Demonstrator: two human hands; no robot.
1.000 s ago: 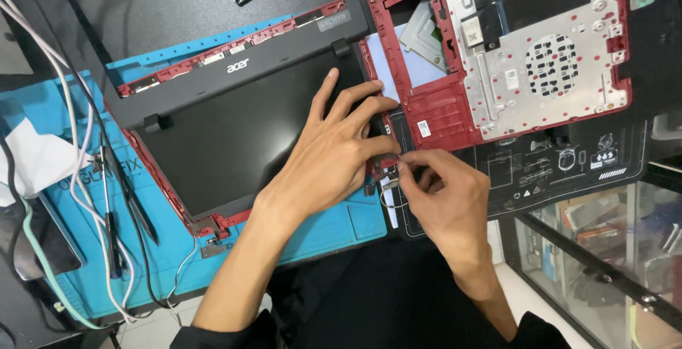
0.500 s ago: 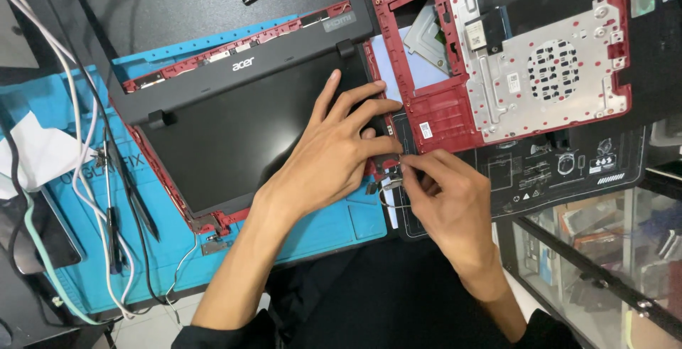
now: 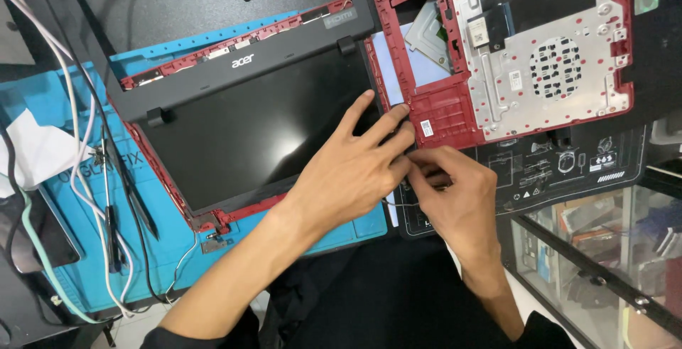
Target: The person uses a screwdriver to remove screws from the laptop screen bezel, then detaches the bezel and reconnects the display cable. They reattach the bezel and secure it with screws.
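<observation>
Flat on the lower right corner of the black glossy laptop screen panel (image 3: 263,132), the left hand (image 3: 355,171), fingers spread apart and stretched toward the edge of the red plastic laptop base shell (image 3: 440,111), holding nothing. Just beside it, touching its fingertips, the right hand (image 3: 455,196), fingers pinched together on something small and hidden between them; what exactly, impossible to tell. Under both hands, the seam where screen panel and red shell meet, at the near hinge corner. On the red shell, a silver perforated metal plate (image 3: 554,72) with a round fan grille, lying to the right and above the hands. Beneath the screen panel, a blue silicone repair mat (image 3: 170,249) on the worktop, with a red bezel strip (image 3: 234,43) showing along its far edge. To the left, well apart from the hands, white and pale green cables (image 3: 71,150) trailing over the mat beside a black slim hand tool (image 3: 138,200). Under the right hand, a black printed work mat (image 3: 561,164). At lower right, a glass-topped cabinet (image 3: 611,249).
</observation>
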